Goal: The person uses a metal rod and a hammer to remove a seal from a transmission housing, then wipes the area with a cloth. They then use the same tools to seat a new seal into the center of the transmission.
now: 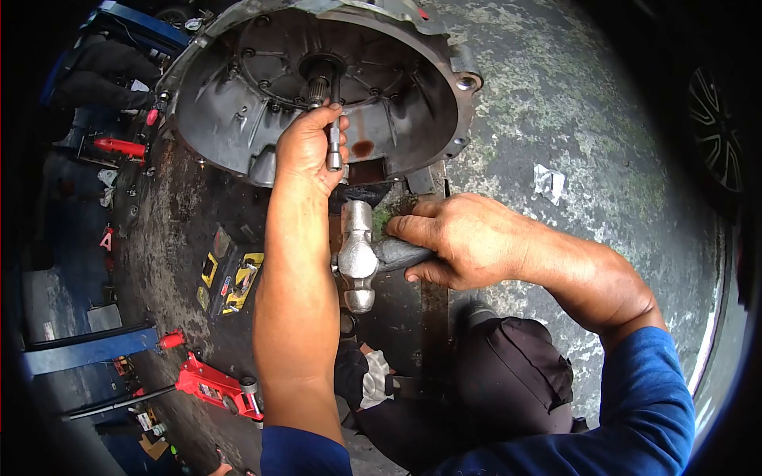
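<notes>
A large grey transmission bell housing (208, 111) opens toward me at the top, with a splined shaft (318, 86) sticking out of its middle. My left hand (309, 147) reaches into the housing, its fingers wrapped round a steel socket extension bar (334, 151). The bar's far end lies beside the shaft; its near end points toward me. In my right hand (468, 242) is a ball-peen hammer (357, 258), gripped by its dark handle. The hammer head is apart from the bar, a little below its near end.
Left of my forearm lies a black and yellow box (236, 278). A red floor jack (218, 389) and a blue steel beam (95, 351) stand farther left. White scrap paper (548, 183) lies on the stained floor at right, near a car wheel (714, 131). Another person's dark-clothed legs (103, 71) show at upper left.
</notes>
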Demonstrator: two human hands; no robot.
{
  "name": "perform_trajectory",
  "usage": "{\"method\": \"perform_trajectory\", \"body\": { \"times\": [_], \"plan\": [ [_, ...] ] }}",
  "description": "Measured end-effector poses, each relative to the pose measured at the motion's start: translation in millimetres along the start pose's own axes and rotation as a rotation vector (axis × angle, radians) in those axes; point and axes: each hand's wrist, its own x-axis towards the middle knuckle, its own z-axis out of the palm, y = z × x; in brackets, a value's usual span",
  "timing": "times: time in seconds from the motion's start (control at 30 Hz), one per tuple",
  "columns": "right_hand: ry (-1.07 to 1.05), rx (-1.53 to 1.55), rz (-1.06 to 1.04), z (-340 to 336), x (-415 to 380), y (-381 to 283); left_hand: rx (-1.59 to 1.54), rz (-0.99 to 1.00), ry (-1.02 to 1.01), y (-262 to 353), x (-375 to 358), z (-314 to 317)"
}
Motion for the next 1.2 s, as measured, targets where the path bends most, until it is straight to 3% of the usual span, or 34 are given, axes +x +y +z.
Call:
{"method": "perform_trajectory", "body": {
  "times": [1.2],
  "plan": [
    [0.137,0.042,-0.026,8,28,26,0.2,0.112,0.039,8,-5,10]
  ]
}}
